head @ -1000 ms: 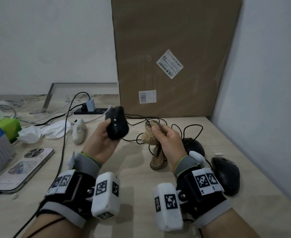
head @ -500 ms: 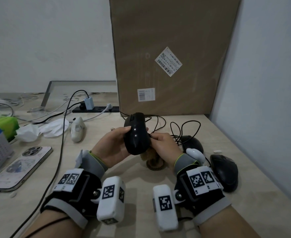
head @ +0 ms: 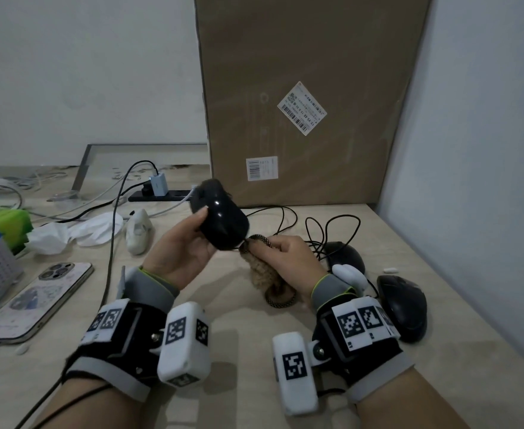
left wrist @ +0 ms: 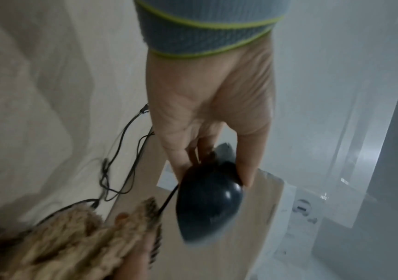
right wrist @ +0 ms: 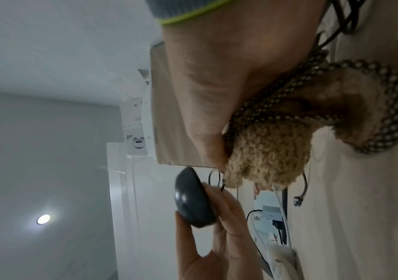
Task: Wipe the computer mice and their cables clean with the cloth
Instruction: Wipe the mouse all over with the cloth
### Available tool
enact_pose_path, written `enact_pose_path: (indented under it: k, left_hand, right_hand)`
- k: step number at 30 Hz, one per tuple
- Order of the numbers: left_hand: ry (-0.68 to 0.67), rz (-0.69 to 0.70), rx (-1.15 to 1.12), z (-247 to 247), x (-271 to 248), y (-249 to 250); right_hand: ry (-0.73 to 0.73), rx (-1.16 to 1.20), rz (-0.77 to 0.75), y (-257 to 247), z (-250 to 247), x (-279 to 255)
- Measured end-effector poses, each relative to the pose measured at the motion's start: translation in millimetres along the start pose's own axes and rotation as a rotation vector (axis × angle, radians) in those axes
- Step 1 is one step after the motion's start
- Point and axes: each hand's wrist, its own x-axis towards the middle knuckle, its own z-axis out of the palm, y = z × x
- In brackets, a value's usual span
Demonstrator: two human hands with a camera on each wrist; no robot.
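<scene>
Pale wooden bench (head: 229,329) against white walls. Left hand (head: 182,252) raised above it, grip closed around glossy black mouse (head: 220,218). Right hand (head: 288,261) just beside, grip bunched on tan fuzzy cloth (head: 262,269), touching the mouse's lower end. Beyond: black cable (head: 332,224) looped on bench, two more black mice (head: 403,308) at right, cardboard box (head: 310,97) behind.

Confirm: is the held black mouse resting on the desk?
No, in the head view the left hand holds the black mouse raised above the desk, beside the cloth.
</scene>
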Motion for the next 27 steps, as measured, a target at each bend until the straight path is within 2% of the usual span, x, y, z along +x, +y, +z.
enact_pose_path:
  k: [3, 5, 11, 14, 18, 23, 27]
  left_hand:
    - [0.175, 0.169, -0.211, -10.4, 5.1, 15.1]
    - [0.262, 0.246, -0.256, -16.2, 7.3, 19.4]
    - [0.422, 0.346, -0.266, -27.3, 14.1, 19.9]
    - [0.489, 0.395, -0.334, -40.7, 15.7, 30.7]
    - [0.411, 0.305, -0.303, -40.8, 11.9, 30.4]
    - [0.118, 0.072, -0.180, -14.9, 2.9, 11.8]
    - [-0.028, -0.037, -0.106, -0.4, 1.1, -3.3]
  right_hand:
    - [0.060, -0.066, -0.044, 1.9, -1.5, 1.7]
    - [0.130, -0.147, -0.061, 5.8, -3.4, 4.5]
    - [0.371, -0.188, -0.063, 10.0, -10.1, 10.0]
    - [0.436, -0.221, -0.065, 10.7, -10.4, 10.8]
    - [0.480, -0.151, -0.098, 12.5, -10.8, 12.9]
    - [0.470, 0.026, -0.112, 11.0, -11.0, 11.4]
    - [0.401, 0.095, -0.118, 9.6, -9.8, 11.6]
